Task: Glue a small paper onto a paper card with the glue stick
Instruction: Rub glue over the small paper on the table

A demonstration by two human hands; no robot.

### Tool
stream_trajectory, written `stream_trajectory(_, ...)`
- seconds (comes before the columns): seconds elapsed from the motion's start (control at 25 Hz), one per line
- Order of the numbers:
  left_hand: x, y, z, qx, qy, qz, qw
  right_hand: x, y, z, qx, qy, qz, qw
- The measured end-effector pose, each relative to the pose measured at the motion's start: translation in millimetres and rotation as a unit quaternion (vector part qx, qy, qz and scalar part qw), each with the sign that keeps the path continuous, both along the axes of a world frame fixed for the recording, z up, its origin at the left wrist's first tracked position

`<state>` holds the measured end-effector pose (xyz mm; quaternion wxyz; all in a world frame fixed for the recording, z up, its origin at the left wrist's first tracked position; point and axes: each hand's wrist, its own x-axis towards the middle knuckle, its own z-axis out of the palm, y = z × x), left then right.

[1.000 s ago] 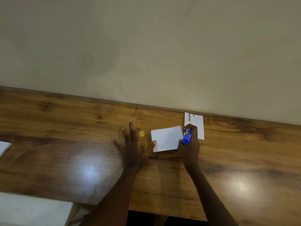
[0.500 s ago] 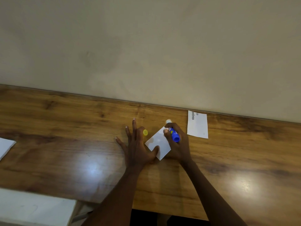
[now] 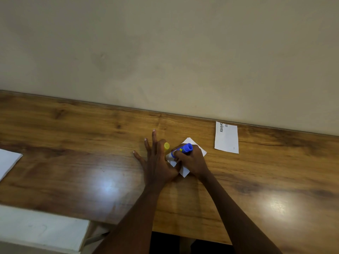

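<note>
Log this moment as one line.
gluing; right hand grips glue stick, tip on white paper; left hand flat, thumb at paper; printed card apart, right; yellow cap by left hand

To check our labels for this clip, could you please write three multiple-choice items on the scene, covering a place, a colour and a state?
1. Where does the printed card lie?
A. by the table's far edge, right of the small paper
B. at its left edge
C. at its front edge

2. What colour is the cap beside the left hand?
A. red
B. green
C. yellow

3. What is the right hand doing?
A. lying flat, empty
B. gripping the glue stick
C. lifting the card

Key: 1 A, it lies at the far edge, apart from the paper; 2 C, the cap is plainly yellow; 3 B, its fingers curl round the blue stick.
</note>
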<state>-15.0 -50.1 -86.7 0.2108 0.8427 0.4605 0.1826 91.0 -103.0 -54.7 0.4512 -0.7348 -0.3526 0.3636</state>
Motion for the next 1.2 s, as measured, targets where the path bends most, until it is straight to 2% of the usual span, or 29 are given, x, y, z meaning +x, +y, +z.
stream_trajectory(0.24,-1.2,-0.9,0.4,-0.001,-0.001,-0.003,1.000,9.2,-2.1,7.6,0.024,-0.020,0.012,0.999)
stream_trajectory(0.36,0.1,-0.8,1.8,-0.008,0.013,0.000,1.000,24.2,-3.0,7.0,0.016,-0.054,-0.019,0.998)
stream_trajectory(0.76,0.2,0.2,2.7,-0.002,0.023,-0.001,1.000,45.0,3.6,12.7,0.003,-0.079,-0.110,0.991)
stream_trajectory(1.04,-0.4,0.8,1.2,0.006,0.033,0.002,0.999,46.8,2.5,14.4,0.002,-0.102,-0.094,0.990)
stream_trajectory(1.12,0.2,1.3,0.2,0.012,0.034,0.003,0.999,50.1,1.2,12.6,-0.001,-0.065,-0.099,0.993)
stream_trajectory(1.2,0.5,1.1,0.0,0.014,0.037,0.001,0.999,53.4,-2.3,16.7,0.031,0.059,-0.176,0.982)
